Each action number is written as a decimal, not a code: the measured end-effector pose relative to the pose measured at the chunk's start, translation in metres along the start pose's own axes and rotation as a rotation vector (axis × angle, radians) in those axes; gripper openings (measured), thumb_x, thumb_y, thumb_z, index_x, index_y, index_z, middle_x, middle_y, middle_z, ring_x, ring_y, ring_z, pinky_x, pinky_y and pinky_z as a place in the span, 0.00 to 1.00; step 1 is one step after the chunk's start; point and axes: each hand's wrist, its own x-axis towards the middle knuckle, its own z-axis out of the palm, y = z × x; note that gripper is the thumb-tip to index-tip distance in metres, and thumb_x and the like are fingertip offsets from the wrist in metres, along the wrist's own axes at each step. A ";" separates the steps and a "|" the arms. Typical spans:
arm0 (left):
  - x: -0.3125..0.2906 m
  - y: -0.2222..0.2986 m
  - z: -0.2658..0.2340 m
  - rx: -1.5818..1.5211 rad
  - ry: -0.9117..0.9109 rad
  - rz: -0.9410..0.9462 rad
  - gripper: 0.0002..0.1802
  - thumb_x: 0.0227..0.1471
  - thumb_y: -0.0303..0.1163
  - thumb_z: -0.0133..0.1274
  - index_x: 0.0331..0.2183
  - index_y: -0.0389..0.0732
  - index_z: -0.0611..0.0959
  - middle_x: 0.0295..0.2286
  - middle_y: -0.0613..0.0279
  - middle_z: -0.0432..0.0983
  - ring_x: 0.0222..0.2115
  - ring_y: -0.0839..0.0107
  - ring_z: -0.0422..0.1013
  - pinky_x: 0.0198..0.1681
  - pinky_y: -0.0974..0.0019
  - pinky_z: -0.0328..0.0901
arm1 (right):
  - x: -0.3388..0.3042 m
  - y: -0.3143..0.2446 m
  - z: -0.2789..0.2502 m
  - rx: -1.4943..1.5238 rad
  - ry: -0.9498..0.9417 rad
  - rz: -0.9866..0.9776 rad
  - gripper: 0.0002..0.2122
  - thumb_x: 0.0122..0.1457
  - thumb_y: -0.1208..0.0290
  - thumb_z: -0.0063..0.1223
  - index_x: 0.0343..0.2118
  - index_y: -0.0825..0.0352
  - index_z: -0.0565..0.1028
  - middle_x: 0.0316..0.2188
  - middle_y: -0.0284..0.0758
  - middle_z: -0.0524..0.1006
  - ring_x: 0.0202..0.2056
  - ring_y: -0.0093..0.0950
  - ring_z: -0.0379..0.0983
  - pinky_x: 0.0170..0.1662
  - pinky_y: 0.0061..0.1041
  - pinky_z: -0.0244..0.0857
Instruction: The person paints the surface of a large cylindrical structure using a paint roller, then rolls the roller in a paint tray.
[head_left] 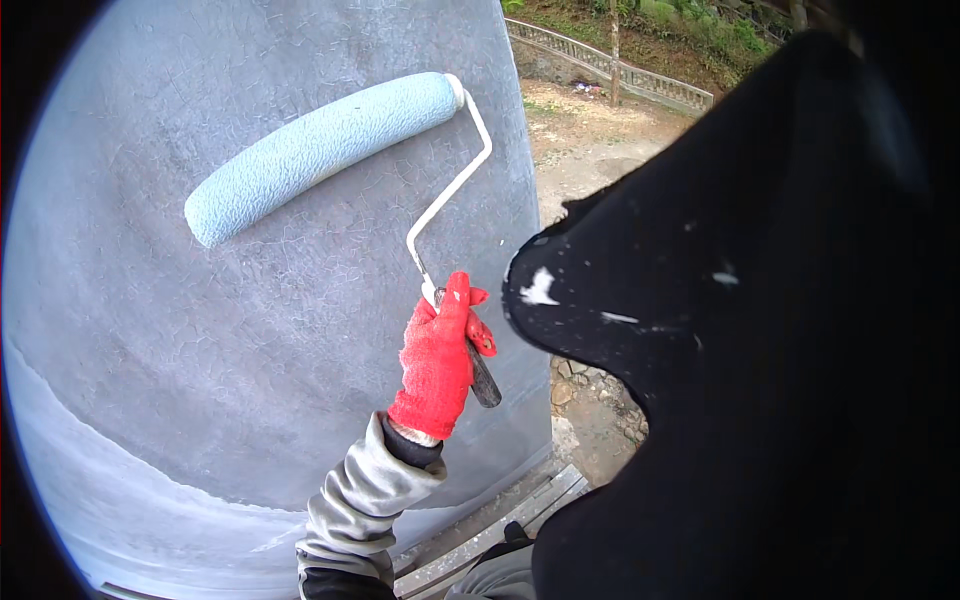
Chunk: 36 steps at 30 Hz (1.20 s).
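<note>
My left hand [435,365], in a red knitted glove, is closed round the dark handle [484,378] of a paint roller. The thumb lies up along the handle, and the other fingertips show on its right side. From the handle a bent white wire frame [445,200] rises to the long, light-blue fluffy sleeve [320,150]. The sleeve lies tilted across a grey wall [250,330], its right end higher; I cannot tell whether it presses on the surface. My right hand is out of view.
A large black shape [720,330] with white specks blocks the right side. Below the wall run pale boards or a ledge [540,510]. Past the wall's right edge are stony ground [590,400], bare earth, a post [614,60] and a low balustrade [660,85] before a green slope.
</note>
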 end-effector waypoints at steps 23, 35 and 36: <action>0.001 -0.021 0.005 0.001 0.028 0.067 0.21 0.60 0.45 0.47 0.35 0.32 0.73 0.17 0.66 0.65 0.18 0.72 0.66 0.26 0.68 0.64 | 0.021 0.039 0.026 0.084 -0.504 -0.063 0.18 0.59 0.56 0.49 0.42 0.66 0.77 0.31 0.44 0.79 0.38 0.42 0.75 0.42 0.35 0.68; -0.016 -0.041 0.004 -0.065 0.018 -0.006 0.24 0.58 0.49 0.50 0.41 0.35 0.75 0.37 0.58 0.76 0.40 0.68 0.72 0.45 0.66 0.66 | 0.058 0.090 0.040 0.195 0.677 0.175 0.25 0.58 0.65 0.53 0.57 0.66 0.62 0.35 0.39 0.77 0.34 0.31 0.76 0.38 0.31 0.69; -0.019 -0.037 0.005 -0.018 0.049 -0.049 0.26 0.57 0.51 0.50 0.42 0.35 0.76 0.38 0.58 0.75 0.41 0.69 0.72 0.45 0.66 0.65 | 0.067 0.089 0.040 0.439 0.656 0.233 0.23 0.59 0.66 0.51 0.57 0.66 0.62 0.32 0.36 0.77 0.29 0.26 0.74 0.34 0.28 0.68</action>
